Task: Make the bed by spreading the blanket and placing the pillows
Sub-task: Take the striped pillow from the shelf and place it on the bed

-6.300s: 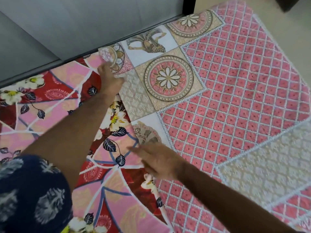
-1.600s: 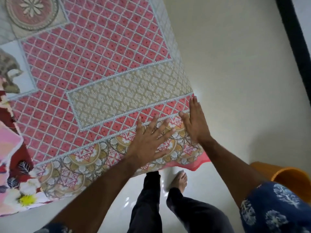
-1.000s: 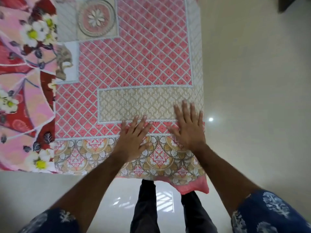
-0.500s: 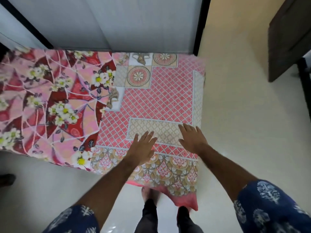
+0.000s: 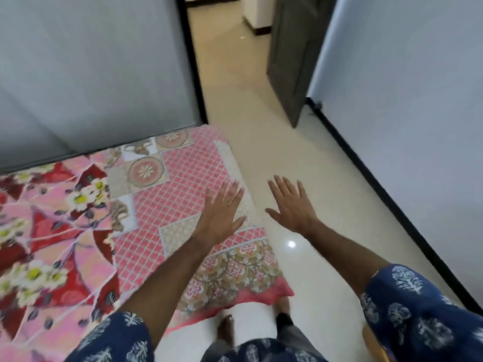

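Observation:
A pink lattice-patterned blanket [image 5: 183, 184] lies spread flat over the near end of the bed, its bordered edge hanging over the bed's foot. Beside it, the red and pink floral bedsheet [image 5: 47, 231] covers the bed's left part. My left hand [image 5: 222, 212] hovers open, fingers spread, over the blanket's right edge. My right hand [image 5: 292, 205] is open too, held in the air above the bare floor to the right of the bed. Neither hand holds anything. No pillows are in view.
A grey wall [image 5: 91, 69] runs behind the bed. A cream tiled floor [image 5: 300, 158] stretches right of the bed toward a dark open door [image 5: 290, 56]. Another wall with a black skirting [image 5: 392, 194] runs along the right. My feet stand at the bed's foot.
Both hands have lifted off the blanket's end. The right hand has moved off the bed and over the floor. My view has swung up and right toward the door.

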Tool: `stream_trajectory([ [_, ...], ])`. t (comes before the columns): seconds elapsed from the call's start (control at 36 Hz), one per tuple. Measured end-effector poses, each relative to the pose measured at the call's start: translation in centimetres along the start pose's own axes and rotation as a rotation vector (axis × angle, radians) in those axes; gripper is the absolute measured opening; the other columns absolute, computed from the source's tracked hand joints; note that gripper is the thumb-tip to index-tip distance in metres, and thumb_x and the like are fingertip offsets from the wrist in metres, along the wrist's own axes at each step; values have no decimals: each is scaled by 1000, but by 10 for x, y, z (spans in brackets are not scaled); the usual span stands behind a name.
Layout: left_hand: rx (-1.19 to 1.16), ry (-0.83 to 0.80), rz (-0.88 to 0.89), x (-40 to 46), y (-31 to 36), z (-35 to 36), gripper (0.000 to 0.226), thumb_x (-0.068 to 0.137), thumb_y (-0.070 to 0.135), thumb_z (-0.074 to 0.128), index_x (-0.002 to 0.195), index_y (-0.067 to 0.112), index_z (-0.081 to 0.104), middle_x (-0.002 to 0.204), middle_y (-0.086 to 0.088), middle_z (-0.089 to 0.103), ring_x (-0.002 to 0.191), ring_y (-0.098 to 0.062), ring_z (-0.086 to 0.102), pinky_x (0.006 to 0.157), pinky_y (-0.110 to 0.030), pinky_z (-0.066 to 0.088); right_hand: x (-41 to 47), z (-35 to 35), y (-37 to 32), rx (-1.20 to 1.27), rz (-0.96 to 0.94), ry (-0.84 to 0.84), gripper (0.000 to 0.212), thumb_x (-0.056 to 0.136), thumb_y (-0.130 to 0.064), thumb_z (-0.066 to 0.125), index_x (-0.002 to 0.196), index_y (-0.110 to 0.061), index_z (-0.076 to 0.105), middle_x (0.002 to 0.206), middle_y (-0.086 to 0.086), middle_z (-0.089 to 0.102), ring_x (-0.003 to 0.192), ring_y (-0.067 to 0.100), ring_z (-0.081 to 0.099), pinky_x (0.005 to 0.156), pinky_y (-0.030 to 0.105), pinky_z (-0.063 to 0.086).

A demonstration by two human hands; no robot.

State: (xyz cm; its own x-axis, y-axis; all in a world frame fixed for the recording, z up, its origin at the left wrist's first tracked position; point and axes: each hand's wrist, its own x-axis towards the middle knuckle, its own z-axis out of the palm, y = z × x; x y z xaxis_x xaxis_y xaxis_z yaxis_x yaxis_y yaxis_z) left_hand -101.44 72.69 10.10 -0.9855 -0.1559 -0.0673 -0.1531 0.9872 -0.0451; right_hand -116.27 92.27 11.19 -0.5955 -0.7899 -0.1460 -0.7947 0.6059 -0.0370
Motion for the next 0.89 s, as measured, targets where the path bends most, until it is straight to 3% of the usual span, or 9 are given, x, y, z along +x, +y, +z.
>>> stream_trajectory([
  [0.14, -9, 22, 202, 17, 40, -26, 78, 98, 64, 25, 159, 19, 6, 168, -5, -5, 154, -28, -6, 118, -66, 5, -72, -14, 10, 15, 216, 74, 84, 98, -62, 36, 161, -16, 6, 169, 9, 5, 155, 30, 9, 123, 58, 7],
  [0.25, 15, 32, 385, 29, 93, -47, 77, 96, 63, 19, 158, 17, 19, 168, -7, 7, 154, -30, 8, 116, -67, 16, -142, -26, 28, 27, 407, 133, 84, 97, -58, 45, 161, -16, 8, 169, 8, 7, 155, 30, 12, 123, 57, 8],
  [0.42, -29, 137, 677, 41, 211, -93, 73, 94, 59, 27, 153, 16, 34, 164, -7, 23, 151, -31, 23, 112, -68, 24, -264, -47, 68, 34, 728, 164, 83, 97, -53, 48, 160, -18, 8, 169, 6, 4, 155, 28, 8, 123, 57, 4],
  [0.58, -93, 247, 936, 26, 338, -138, 71, 97, 56, 38, 156, 19, 24, 168, -4, 10, 154, -28, 10, 116, -68, 15, -394, -67, 98, -16, 1009, 211, 80, 99, -51, 46, 161, -18, 7, 169, 7, 3, 155, 29, 8, 122, 58, 4],
  [0.72, -99, 217, 1118, -10, 440, -166, 75, 95, 62, 13, 157, 21, 22, 167, -3, 11, 155, -28, 4, 117, -66, 10, -502, -76, 110, -13, 1208, 258, 79, 98, -47, 49, 160, -19, 9, 169, 5, 4, 155, 26, 8, 124, 57, 7],
  [0.89, -162, 156, 1215, -63, 558, -182, 99, 80, 77, -21, 159, 24, 8, 168, 0, -1, 155, -25, -4, 119, -62, -1, -635, -70, 120, 29, 1377, 298, 76, 100, -43, 48, 160, -18, 8, 169, 5, 0, 155, 26, 3, 124, 55, 7],
])
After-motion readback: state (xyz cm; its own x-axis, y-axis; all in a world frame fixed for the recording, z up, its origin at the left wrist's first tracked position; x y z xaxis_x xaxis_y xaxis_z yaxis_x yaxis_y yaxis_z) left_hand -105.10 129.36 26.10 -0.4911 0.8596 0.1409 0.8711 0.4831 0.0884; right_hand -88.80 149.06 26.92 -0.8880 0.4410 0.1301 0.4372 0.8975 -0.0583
